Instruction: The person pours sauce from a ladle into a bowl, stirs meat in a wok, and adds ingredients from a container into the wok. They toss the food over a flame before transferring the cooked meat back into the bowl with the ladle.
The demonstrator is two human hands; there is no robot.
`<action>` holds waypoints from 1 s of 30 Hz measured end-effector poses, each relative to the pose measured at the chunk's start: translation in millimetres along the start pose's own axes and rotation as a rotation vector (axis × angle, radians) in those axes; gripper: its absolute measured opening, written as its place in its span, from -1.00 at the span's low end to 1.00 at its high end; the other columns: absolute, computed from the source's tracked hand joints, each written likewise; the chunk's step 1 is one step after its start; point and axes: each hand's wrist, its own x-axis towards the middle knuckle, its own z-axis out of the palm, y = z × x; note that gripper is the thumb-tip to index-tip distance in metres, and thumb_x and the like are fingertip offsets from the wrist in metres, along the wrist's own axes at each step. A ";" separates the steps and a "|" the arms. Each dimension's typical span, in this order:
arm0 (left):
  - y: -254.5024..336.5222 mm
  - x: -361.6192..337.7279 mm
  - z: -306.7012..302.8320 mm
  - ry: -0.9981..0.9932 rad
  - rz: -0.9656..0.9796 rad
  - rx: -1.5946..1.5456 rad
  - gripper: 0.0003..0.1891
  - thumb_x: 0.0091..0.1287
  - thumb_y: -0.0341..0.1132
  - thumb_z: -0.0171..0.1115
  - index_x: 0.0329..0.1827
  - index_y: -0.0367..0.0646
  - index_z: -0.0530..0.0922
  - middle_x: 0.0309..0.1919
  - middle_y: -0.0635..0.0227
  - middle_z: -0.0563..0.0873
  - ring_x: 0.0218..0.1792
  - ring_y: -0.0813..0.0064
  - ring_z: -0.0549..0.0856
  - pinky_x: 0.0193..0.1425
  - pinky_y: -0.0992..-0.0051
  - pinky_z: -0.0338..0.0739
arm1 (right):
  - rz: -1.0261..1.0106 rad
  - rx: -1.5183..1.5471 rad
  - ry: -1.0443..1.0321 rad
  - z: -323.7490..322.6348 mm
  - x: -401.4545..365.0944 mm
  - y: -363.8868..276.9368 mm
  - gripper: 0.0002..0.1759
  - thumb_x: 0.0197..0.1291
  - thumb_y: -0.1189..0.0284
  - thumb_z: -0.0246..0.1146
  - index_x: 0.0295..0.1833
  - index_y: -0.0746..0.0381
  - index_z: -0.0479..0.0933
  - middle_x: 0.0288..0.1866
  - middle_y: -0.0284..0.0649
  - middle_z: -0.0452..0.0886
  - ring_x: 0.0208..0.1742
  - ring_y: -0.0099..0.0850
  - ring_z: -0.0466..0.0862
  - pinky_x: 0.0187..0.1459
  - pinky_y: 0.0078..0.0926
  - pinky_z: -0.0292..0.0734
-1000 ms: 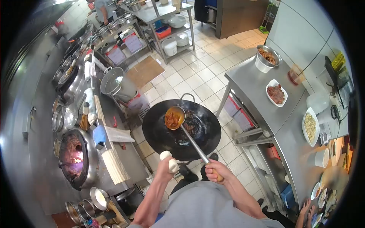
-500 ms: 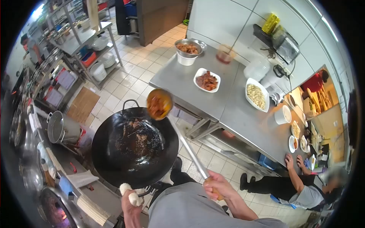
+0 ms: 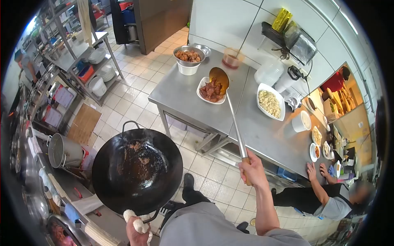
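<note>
My left hand is closed around a white cloth at the near handle of a large black wok. Dark oily residue coats the wok's inside. My right hand grips the wooden handle of a long ladle. The ladle's bowl is tipped over a white square dish on the steel table. Reddish-brown cooked meat pieces lie in that dish, against the bowl's edge.
On the steel table stand a metal bowl of meat, a dish of pale chopped food and a white tub. Another person rests both hands on the table at right. A stockpot stands at left.
The ladle has moved from above the wok's rim to the white dish and tipped, its meat now in or over the dish. The wok sits slightly lower and further left in view.
</note>
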 end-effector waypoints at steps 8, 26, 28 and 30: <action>-7.5 -7.5 5.2 0.095 -0.002 0.018 -0.88 -0.03 -0.37 0.14 -0.42 0.01 0.40 -0.58 0.48 0.52 -0.57 0.42 0.57 -0.61 0.49 0.42 | 0.021 -0.071 0.016 -7.9 6.4 -2.1 -0.30 0.05 0.68 0.09 0.38 0.21 0.17 -0.63 -0.37 0.36 -0.79 -0.62 0.33 -0.74 -0.65 0.25; -15.0 -13.0 5.1 0.026 0.009 -0.099 -0.93 0.05 -0.39 0.10 -0.42 -0.09 0.40 -0.62 0.33 0.53 -0.66 0.36 0.57 -0.70 0.47 0.42 | 0.093 0.543 -0.199 -20.9 -16.4 15.1 -0.34 0.11 0.62 0.00 0.38 0.18 0.11 -0.68 -0.35 0.25 -0.84 -0.58 0.25 -0.85 -0.62 0.18; -13.7 -12.6 -4.4 -0.022 0.037 -0.066 -0.93 0.06 -0.40 0.11 -0.40 -0.11 0.41 -0.59 0.36 0.54 -0.63 0.37 0.57 -0.68 0.45 0.44 | 0.171 0.670 -0.293 -21.7 -38.2 21.9 -0.34 0.10 0.60 0.01 0.38 0.17 0.11 -0.72 -0.34 0.20 -0.88 -0.57 0.22 -0.88 -0.60 0.13; -14.2 -10.7 -9.3 0.016 0.043 -0.053 -0.85 0.00 -0.43 0.15 -0.36 -0.03 0.43 -0.57 0.44 0.52 -0.62 0.50 0.55 -0.65 0.46 0.42 | 0.243 0.592 -0.348 -13.4 -55.4 27.9 -0.32 0.03 0.62 0.02 0.36 0.22 0.14 -0.73 -0.32 0.22 -0.91 -0.54 0.22 -0.91 -0.58 0.11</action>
